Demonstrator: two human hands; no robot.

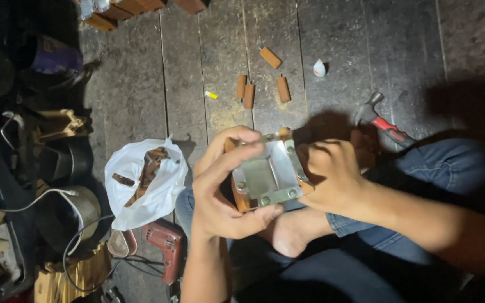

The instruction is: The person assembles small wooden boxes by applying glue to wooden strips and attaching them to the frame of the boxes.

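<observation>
In the middle of the frame both hands hold a small square wooden block faced with a metal plate (268, 175), kept up over the person's lap and bare foot. The plate is a dull silver, dished toward a flat centre, with round screw or bolt heads near its corners; the orange-brown wood shows along its left and lower edges. The left hand (223, 185) wraps the piece from the left side of the frame, thumb under the lower edge and fingers (237, 137) curled over the top edge, closed firmly on it. The right hand (332, 174) grips the right edge, its fingers folded tight against the wood and metal. The person sits on a dark plank floor (197, 67) in blue jeans (450, 163).

Above the hands, in the upper middle of the frame, four short wooden pegs (251, 90) lie on the planks, three close together and one a little higher. To their right lies a small white bottle (319, 68), and to their left a tiny yellow piece (211, 95). A hammer with a red handle (380, 118) lies at centre right, just beside the knee. At lower left a white plastic bag (144, 185) holds brown wooden pieces, and just below it lies a red power drill (164, 247) with dark cables beside it.
</observation>
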